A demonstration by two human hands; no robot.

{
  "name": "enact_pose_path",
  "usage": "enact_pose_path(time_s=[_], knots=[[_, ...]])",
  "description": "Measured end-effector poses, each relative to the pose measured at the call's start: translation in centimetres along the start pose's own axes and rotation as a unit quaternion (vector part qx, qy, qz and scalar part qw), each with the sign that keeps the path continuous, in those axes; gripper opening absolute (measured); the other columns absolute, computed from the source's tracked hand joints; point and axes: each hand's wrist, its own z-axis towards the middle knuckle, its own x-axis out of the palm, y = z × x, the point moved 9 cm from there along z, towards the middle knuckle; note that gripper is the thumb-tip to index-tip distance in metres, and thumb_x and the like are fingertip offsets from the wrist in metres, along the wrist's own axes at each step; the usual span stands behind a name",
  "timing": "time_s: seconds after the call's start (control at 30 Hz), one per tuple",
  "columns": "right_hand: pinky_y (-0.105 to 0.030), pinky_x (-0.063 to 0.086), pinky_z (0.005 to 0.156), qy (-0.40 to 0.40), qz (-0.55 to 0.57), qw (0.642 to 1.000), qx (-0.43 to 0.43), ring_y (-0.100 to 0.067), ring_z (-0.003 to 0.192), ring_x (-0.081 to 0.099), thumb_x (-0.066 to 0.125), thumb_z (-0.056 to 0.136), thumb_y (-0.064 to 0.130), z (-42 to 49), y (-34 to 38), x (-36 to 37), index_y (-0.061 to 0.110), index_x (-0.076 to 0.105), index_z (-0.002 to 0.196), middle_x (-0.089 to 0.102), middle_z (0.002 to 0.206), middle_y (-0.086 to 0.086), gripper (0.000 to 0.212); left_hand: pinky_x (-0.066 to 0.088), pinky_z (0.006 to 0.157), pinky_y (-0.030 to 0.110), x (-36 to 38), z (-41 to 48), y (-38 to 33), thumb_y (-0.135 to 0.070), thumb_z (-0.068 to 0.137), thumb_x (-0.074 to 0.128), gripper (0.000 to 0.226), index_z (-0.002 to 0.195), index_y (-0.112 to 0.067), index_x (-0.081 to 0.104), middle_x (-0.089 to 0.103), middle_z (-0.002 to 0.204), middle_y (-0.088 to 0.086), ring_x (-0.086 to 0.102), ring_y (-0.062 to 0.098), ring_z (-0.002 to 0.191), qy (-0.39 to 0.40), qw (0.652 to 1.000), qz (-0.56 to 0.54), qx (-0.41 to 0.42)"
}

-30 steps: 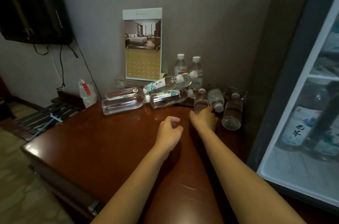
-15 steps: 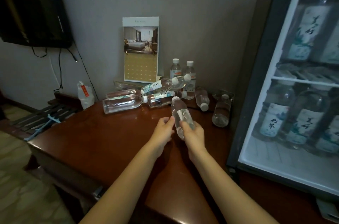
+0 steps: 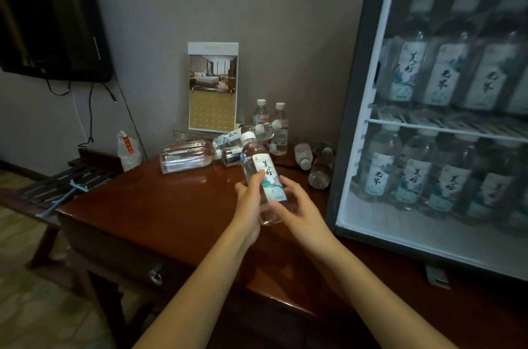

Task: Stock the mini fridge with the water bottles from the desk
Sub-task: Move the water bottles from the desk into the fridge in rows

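Note:
A clear water bottle (image 3: 261, 168) with a white cap and a pale label is held tilted above the desk (image 3: 160, 211). My left hand (image 3: 250, 195) grips its left side and my right hand (image 3: 297, 207) wraps its lower end. Behind it, several more bottles (image 3: 188, 157) lie on their sides, two small bottles (image 3: 271, 123) stand by the wall, and others (image 3: 317, 168) lie near the fridge. The mini fridge (image 3: 434, 125) stands open at the right, with bottles lined up on both shelves.
A calendar card (image 3: 213, 85) leans on the wall behind the bottles. A wall-mounted TV (image 3: 48, 14) with hanging cables is at the upper left. A small white bag (image 3: 128, 150) sits at the desk's back left corner. A slatted rack (image 3: 63, 180) stands left of the desk.
My right hand took a bottle from the pile and lifted it toward me; my left hand has joined it on the bottle. The view has swung right, showing more of the fridge.

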Motion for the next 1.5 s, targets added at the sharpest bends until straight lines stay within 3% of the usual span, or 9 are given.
enact_pose_path(time_s=[0.27, 0.37, 0.53, 0.63, 0.8, 1.2, 1.37, 1.43, 1.5], knots=[[-0.018, 0.052, 0.081, 0.018, 0.155, 0.987, 0.037, -0.001, 0.109, 0.060, 0.057, 0.082, 0.044, -3.9, 1.4, -3.2, 0.065, 0.029, 0.121, 0.056, 0.119, 0.029, 0.052, 0.056, 0.077, 0.048, 6.0, -5.6, 0.2, -0.037, 0.092, 0.044, 0.025, 0.110, -0.020, 0.045, 0.065, 0.107, 0.014, 0.067, 0.029, 0.095, 0.133, 0.988, 0.051, 0.053], [-0.025, 0.051, 0.091, 0.006, 0.151, 0.988, 0.033, -0.003, 0.113, 0.058, 0.050, 0.090, 0.038, -5.6, 2.0, -5.6, 0.064, 0.019, 0.127, 0.050, 0.130, 0.023, 0.055, 0.051, 0.086, 0.056, 8.3, -7.1, 0.3, -0.030, 0.094, 0.042, 0.019, 0.105, -0.015, 0.045, 0.062, 0.111, 0.020, 0.064, 0.033, 0.100, 0.156, 0.984, 0.066, 0.059], [-0.042, 0.044, 0.102, -0.022, 0.170, 0.985, 0.028, -0.012, 0.122, 0.053, 0.043, 0.095, 0.035, -8.8, 3.5, -10.1, 0.060, 0.021, 0.131, 0.041, 0.143, 0.014, 0.049, 0.053, 0.074, 0.034, 12.9, -10.0, 0.8, -0.028, 0.097, 0.037, 0.013, 0.101, -0.020, 0.046, 0.061, 0.107, 0.009, 0.066, 0.015, 0.091, 0.233, 0.966, 0.065, 0.094], [-0.035, 0.054, 0.088, -0.030, 0.175, 0.984, 0.020, -0.010, 0.116, 0.058, 0.046, 0.091, 0.036, -11.1, 4.6, -12.6, 0.061, 0.020, 0.131, 0.047, 0.136, 0.018, 0.054, 0.053, 0.071, 0.029, 15.8, -12.2, 1.2, -0.032, 0.098, 0.034, 0.018, 0.108, -0.022, 0.045, 0.063, 0.111, 0.005, 0.067, 0.012, 0.091, 0.289, 0.945, 0.102, 0.114], [-0.039, 0.048, 0.098, -0.091, 0.141, 0.986, -0.016, -0.010, 0.121, 0.054, 0.049, 0.086, 0.037, -15.0, 6.5, -17.0, 0.054, 0.014, 0.138, 0.046, 0.140, 0.014, 0.065, 0.050, 0.061, 0.011, 20.7, -17.1, 0.5, -0.032, 0.098, 0.038, 0.027, 0.123, -0.021, 0.041, 0.060, 0.109, -0.005, 0.065, -0.004, 0.086, 0.369, 0.908, 0.123, 0.156], [-0.039, 0.043, 0.103, -0.267, -0.044, 0.952, -0.141, -0.014, 0.123, 0.052, 0.046, 0.090, 0.028, -27.2, 16.8, -27.5, 0.056, 0.014, 0.132, 0.040, 0.146, 0.002, 0.060, 0.050, 0.073, 0.013, 32.4, -32.4, -3.4, -0.042, 0.085, 0.042, 0.055, 0.134, -0.020, 0.032, 0.059, 0.107, -0.005, 0.062, -0.002, 0.095, 0.506, 0.809, 0.068, 0.290], [-0.022, 0.049, 0.082, -0.315, -0.172, 0.919, -0.164, -0.011, 0.087, 0.061, 0.042, 0.092, 0.026, -32.5, 22.6, -31.0, 0.057, 0.011, 0.131, 0.060, 0.115, 0.009, 0.059, 0.053, 0.080, 0.026, 36.6, -38.8, -5.6, -0.037, 0.088, 0.042, 0.059, 0.139, -0.011, 0.028, 0.059, 0.116, 0.013, 0.064, 0.015, 0.100, 0.555, 0.764, 0.013, 0.328], [-0.027, 0.050, 0.073, -0.339, -0.219, 0.898, -0.176, -0.026, 0.073, 0.053, 0.041, 0.094, 0.023, -34.6, 24.8, -32.1, 0.053, 0.008, 0.134, 0.063, 0.092, -0.003, 0.060, 0.052, 0.080, 0.024, 38.3, -41.3, -6.6, -0.029, 0.094, 0.040, 0.050, 0.138, -0.009, 0.028, 0.060, 0.113, 0.011, 0.063, 0.011, 0.098, 0.570, 0.744, 0.008, 0.350], [-0.042, 0.052, 0.083, -0.348, -0.246, 0.884, -0.190, -0.043, 0.085, 0.054, 0.039, 0.095, 0.017, -36.1, 27.0, -32.9, 0.044, 0.003, 0.140, 0.057, 0.110, -0.024, 0.063, 0.051, 0.075, 0.018, 39.8, -43.6, -7.8, -0.021, 0.098, 0.038, 0.038, 0.134, -0.009, 0.031, 0.061, 0.106, 0.005, 0.064, 0.002, 0.091, 0.575, 0.722, 0.001, 0.385]])
